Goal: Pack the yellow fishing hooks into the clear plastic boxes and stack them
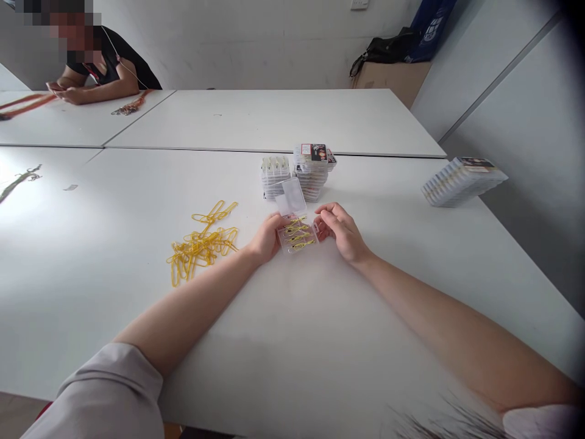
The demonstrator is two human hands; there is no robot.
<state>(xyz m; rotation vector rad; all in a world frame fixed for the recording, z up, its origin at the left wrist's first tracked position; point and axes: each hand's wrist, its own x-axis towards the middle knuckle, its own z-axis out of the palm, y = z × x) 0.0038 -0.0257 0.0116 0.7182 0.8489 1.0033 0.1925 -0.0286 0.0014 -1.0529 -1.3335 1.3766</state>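
A small clear plastic box (284,248) lies in my left hand (266,239), its lid (292,196) raised on the far side. Several thin yellow looped pieces (299,235) lie in rows inside; their exact kind is too small to tell. My left thumb presses on the box's left edge, the other fingers partly hidden underneath. At the box's right edge is my right hand (343,235), fingers curled and thumb near the index fingertip. Whether something small is pinched there I cannot make out. Left of my hands lies a loose pile of yellow loops (201,247).
Beyond the box stand stacks of clear cases (275,177) and cases with printed labels (313,174). Another stack (461,182) leans near the table's right edge. Across the white table (292,341), a person (116,70) rests both arms near orange cords (132,105).
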